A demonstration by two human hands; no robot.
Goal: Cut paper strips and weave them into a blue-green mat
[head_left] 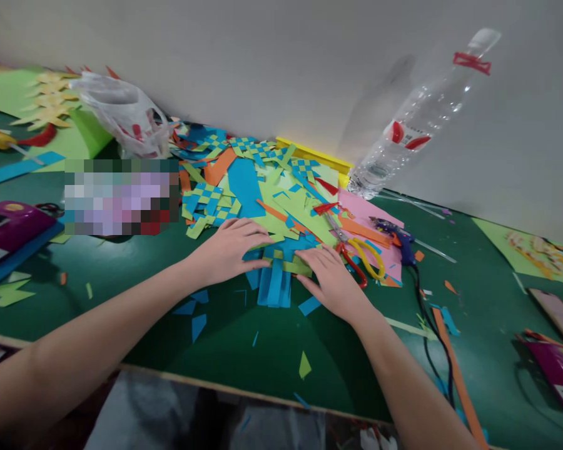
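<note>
In the head view, a small weave of blue and yellow-green paper strips (276, 281) lies between my hands, its blue ends pointing towards me. My left hand (232, 250) is at its left side, thumb and fingers closed around the edge of the weave. At the right side, my right hand (331, 281) has its thumb and fingers on the end of a yellow-green strip. My fingers partly hide the weave's edges. Just beyond my right hand lie scissors with red and yellow handles (366, 257).
Behind my hands is a pile of paper scraps and checkered woven pieces (211, 203). A blue glue gun (406, 247) trails a black cord at right. A clear plastic bottle (403, 134) leans on the wall. A plastic bag (122, 115) and a purple device (16, 231) are left.
</note>
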